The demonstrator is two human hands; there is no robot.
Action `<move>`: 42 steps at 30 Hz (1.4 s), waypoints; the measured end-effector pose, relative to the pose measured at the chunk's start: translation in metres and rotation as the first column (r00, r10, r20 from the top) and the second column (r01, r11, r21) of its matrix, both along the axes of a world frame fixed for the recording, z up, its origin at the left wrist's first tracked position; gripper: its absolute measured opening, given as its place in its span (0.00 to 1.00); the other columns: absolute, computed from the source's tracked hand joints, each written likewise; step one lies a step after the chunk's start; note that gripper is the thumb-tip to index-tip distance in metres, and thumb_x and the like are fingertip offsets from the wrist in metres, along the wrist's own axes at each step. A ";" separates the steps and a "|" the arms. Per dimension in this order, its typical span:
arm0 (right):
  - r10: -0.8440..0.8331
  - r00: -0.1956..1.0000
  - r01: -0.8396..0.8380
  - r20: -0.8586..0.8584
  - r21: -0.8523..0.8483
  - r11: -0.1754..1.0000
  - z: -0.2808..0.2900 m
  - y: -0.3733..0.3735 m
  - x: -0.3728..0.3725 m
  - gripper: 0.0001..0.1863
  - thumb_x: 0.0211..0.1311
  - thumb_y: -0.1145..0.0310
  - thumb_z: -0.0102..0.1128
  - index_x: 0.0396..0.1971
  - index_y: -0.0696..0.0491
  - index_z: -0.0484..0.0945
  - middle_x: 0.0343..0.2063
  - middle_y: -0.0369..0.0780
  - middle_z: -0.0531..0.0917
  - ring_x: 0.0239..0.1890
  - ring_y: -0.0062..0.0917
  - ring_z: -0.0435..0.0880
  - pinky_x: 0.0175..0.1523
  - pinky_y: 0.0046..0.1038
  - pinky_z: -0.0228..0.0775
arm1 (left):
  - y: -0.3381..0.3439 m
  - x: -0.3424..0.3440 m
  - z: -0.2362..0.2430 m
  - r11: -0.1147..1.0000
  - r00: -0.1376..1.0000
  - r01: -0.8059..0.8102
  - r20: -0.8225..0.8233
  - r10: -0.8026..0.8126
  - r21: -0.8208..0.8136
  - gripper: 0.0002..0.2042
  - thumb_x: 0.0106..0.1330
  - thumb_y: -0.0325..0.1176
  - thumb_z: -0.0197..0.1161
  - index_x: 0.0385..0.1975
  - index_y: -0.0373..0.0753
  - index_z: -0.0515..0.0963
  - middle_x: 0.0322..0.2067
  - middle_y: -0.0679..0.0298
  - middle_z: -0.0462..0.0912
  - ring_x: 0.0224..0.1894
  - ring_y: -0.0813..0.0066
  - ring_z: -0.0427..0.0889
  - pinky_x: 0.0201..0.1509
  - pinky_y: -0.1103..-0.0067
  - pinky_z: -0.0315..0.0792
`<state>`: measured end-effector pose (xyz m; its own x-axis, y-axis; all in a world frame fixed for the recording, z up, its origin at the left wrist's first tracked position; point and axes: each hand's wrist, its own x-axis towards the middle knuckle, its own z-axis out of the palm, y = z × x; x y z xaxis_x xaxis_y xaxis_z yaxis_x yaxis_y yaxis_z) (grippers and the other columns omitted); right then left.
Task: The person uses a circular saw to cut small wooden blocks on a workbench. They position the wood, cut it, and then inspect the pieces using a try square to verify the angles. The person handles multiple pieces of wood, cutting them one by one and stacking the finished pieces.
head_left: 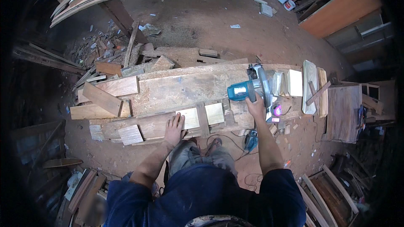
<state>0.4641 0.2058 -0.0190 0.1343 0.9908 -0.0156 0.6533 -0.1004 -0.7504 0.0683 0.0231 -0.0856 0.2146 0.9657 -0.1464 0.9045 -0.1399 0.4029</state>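
Note:
My left hand (174, 128) lies with fingers apart on the workbench (176, 84), at the left end of a pale board (188, 117). A dark strip (202, 120) crosses that board, with another pale piece (215, 113) to its right. My right hand (255, 107) grips the handle of a teal circular saw (239, 91), whose metal base rests on the bench beside short pale blocks (293, 83). A pink tape measure (277, 110) sits just right of my right wrist.
Loose boards (103, 95) lie at the bench's left; planks (309, 87) stack at its right. Offcuts (105, 48) pile behind. A second teal power tool (251, 140) and cables are on the floor near my feet. A table (97, 0) stands back left, an orange panel (336, 4) back right.

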 end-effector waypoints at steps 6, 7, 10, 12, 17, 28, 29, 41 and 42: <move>0.017 0.951 -0.128 0.309 0.342 0.931 0.035 -0.059 -0.075 0.25 0.56 0.74 0.65 0.55 0.63 0.78 0.55 0.56 0.79 0.58 0.49 0.78 0.61 0.38 0.70 | 0.005 0.003 0.001 0.997 0.998 -0.046 0.028 0.047 -0.058 0.43 0.62 0.47 0.70 0.73 0.33 0.59 0.72 0.46 0.59 0.72 0.43 0.59 0.76 0.54 0.55; 0.124 0.976 -0.169 0.181 0.261 0.950 0.018 -0.074 -0.082 0.26 0.55 0.75 0.64 0.57 0.64 0.77 0.58 0.58 0.77 0.61 0.51 0.75 0.63 0.39 0.68 | 0.004 0.005 0.008 0.996 0.999 -0.038 0.020 0.040 -0.084 0.44 0.62 0.48 0.70 0.73 0.32 0.58 0.72 0.46 0.59 0.73 0.43 0.58 0.76 0.54 0.54; 0.002 0.992 0.006 0.128 -0.061 0.998 -0.059 -0.083 -0.094 0.20 0.60 0.74 0.61 0.52 0.63 0.80 0.50 0.56 0.83 0.54 0.50 0.82 0.57 0.40 0.73 | 0.017 0.013 0.025 0.995 1.000 -0.006 0.002 0.006 -0.099 0.47 0.61 0.51 0.70 0.74 0.31 0.56 0.72 0.45 0.58 0.74 0.43 0.56 0.78 0.53 0.49; -0.131 0.991 0.128 0.010 -0.307 0.943 -0.088 -0.077 -0.100 0.16 0.64 0.70 0.59 0.48 0.63 0.83 0.44 0.53 0.86 0.49 0.44 0.85 0.53 0.39 0.76 | 0.018 0.014 0.026 0.997 0.999 0.024 -0.020 -0.025 -0.079 0.49 0.61 0.54 0.70 0.74 0.30 0.55 0.72 0.45 0.58 0.74 0.44 0.54 0.79 0.53 0.45; -0.191 0.930 -0.011 -0.313 -0.545 0.838 -0.094 -0.071 -0.128 0.17 0.69 0.62 0.57 0.43 0.62 0.85 0.42 0.50 0.89 0.46 0.36 0.88 0.50 0.36 0.77 | 0.018 0.012 0.034 0.998 0.995 0.041 -0.091 -0.045 -0.047 0.54 0.57 0.57 0.72 0.75 0.30 0.52 0.74 0.45 0.55 0.77 0.44 0.51 0.80 0.50 0.42; -0.020 0.998 0.049 -0.066 0.456 0.889 0.099 -0.003 -0.041 0.04 0.64 0.75 0.64 0.35 0.58 0.83 0.35 0.47 0.87 0.39 0.39 0.88 0.47 0.35 0.78 | 0.021 -0.037 0.044 0.993 0.990 0.070 -0.112 -0.081 -0.098 0.56 0.40 0.52 0.80 0.74 0.45 0.61 0.68 0.53 0.65 0.67 0.44 0.62 0.72 0.50 0.56; -0.126 0.992 0.112 -0.008 0.522 0.845 0.091 0.016 -0.002 0.06 0.63 0.72 0.65 0.38 0.58 0.83 0.37 0.48 0.87 0.42 0.42 0.87 0.50 0.38 0.77 | 0.030 -0.039 0.057 0.991 0.992 0.106 -0.056 -0.111 -0.085 0.57 0.38 0.53 0.81 0.74 0.45 0.62 0.67 0.51 0.66 0.68 0.44 0.62 0.71 0.50 0.57; -0.260 0.707 0.405 0.658 -0.075 0.911 0.067 0.105 0.223 0.48 0.37 0.42 0.80 0.61 0.51 0.78 0.59 0.54 0.79 0.61 0.51 0.77 0.69 0.44 0.67 | 0.059 -0.073 0.115 0.733 0.312 -0.019 0.693 0.650 -0.680 0.43 0.63 0.42 0.60 0.78 0.37 0.51 0.62 0.57 0.74 0.55 0.65 0.78 0.63 0.68 0.73; -0.311 0.753 0.406 0.581 -0.037 0.913 0.072 0.106 0.217 0.47 0.39 0.43 0.79 0.60 0.52 0.78 0.58 0.55 0.79 0.62 0.51 0.77 0.68 0.44 0.68 | 0.058 -0.066 0.109 0.706 0.245 -0.015 0.682 0.689 -0.708 0.38 0.70 0.46 0.55 0.77 0.37 0.54 0.61 0.56 0.76 0.55 0.66 0.79 0.60 0.68 0.74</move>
